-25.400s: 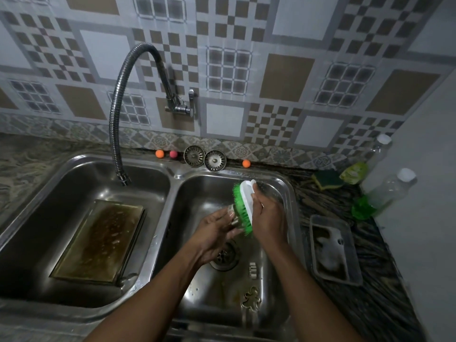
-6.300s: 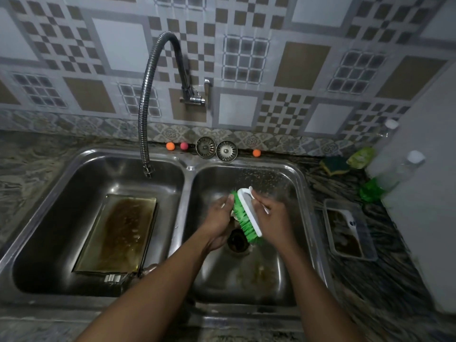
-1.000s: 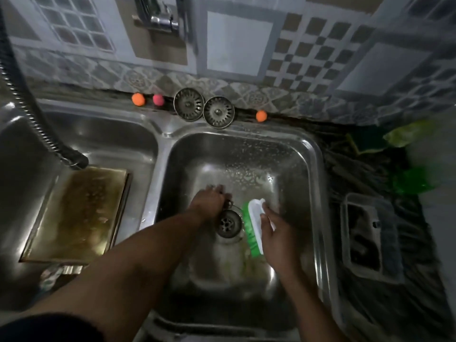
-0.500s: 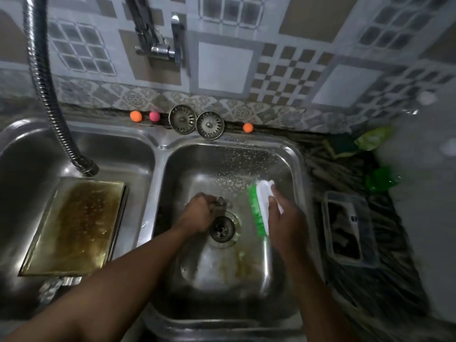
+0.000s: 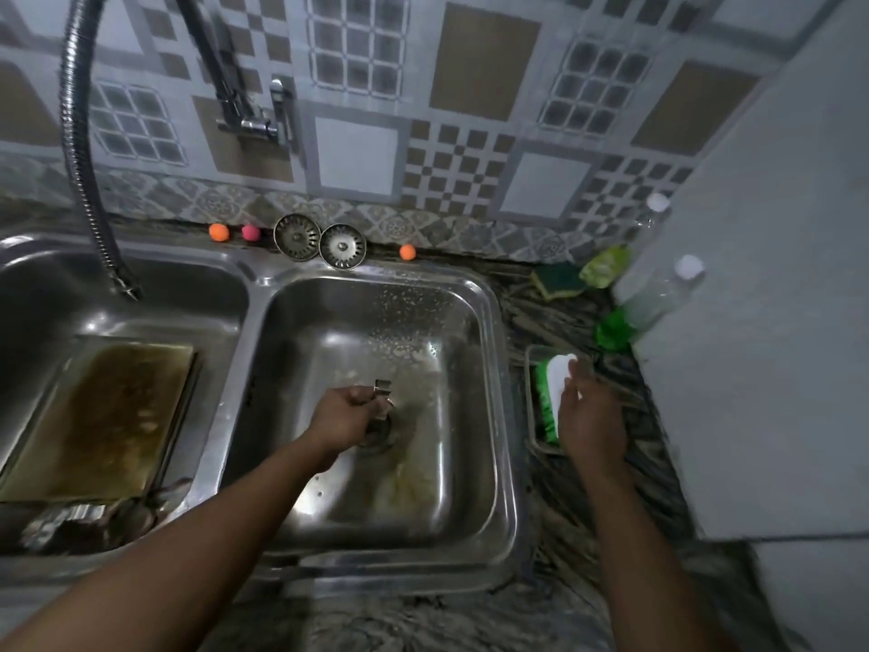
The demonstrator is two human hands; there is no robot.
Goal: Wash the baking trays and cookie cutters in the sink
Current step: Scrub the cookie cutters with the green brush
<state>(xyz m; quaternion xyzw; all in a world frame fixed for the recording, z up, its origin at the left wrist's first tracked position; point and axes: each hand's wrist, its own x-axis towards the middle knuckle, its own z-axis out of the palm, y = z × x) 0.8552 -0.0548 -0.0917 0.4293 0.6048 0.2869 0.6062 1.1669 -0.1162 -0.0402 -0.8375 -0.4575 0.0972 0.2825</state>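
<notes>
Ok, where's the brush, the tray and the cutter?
brush (image 5: 561, 378): head view, on its white back.
tray (image 5: 103, 416): head view, middle of its brown base.
cutter (image 5: 383, 387): head view, its metal top edge.

Cannot make out the shape of the cookie cutter (image 5: 383, 387) gripped in the left hand (image 5: 345, 418): only a small metal corner showing past the fingers. Drain (image 5: 382, 434) half covered by that hand. Near end of the brush (image 5: 554, 385) hidden under the right hand (image 5: 590, 416); cannot tell whether gripped or merely touched. Clear container (image 5: 531, 364) beneath mostly covered, contents unseen. Left basin (image 5: 28, 256) clipped by the left edge; at the near end of the baking tray (image 5: 98, 416) a blurred metal heap (image 5: 70, 515), pieces impossible to tell apart. Hose (image 5: 77, 134) cut off at the top. Far right, bottles (image 5: 658, 298) smeared by blur. Both forearms cut off at the near edge.
</notes>
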